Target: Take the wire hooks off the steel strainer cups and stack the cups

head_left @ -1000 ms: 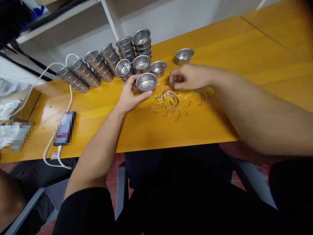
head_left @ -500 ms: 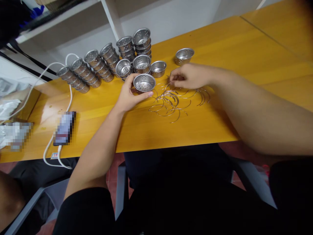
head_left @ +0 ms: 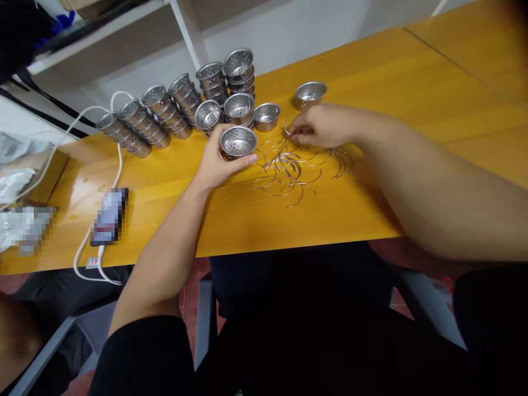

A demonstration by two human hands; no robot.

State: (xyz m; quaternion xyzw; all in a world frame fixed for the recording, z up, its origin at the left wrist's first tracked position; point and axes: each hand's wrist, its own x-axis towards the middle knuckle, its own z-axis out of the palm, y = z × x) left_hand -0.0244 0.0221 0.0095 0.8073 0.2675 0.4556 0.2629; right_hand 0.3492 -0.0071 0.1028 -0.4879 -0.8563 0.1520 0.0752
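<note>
My left hand (head_left: 218,155) is closed around a small perforated metal strainer basket (head_left: 238,144), its round mouth facing up and thumb along the near side. My right hand (head_left: 310,127) pinches a thin curved wire (head_left: 285,131) at the far edge of a loose heap of similar curved wires (head_left: 284,169) on the table. The fingertips partly hide the pinched wire. Just beyond the held basket sits a single strainer basket (head_left: 267,117), and another basket (head_left: 310,94) lies past my right hand.
Several stacks of strainer baskets (head_left: 155,107) line the back left of the yellow table (head_left: 371,203). A phone (head_left: 109,216) with white cables lies at left, near plastic bags (head_left: 25,228) and a cardboard box (head_left: 53,170). Part of another person (head_left: 18,335) shows at lower left.
My left hand has shifted the strainer basket slightly left. My right hand's fingers have risen a little at the wire heap, with a wire showing at their tips.
</note>
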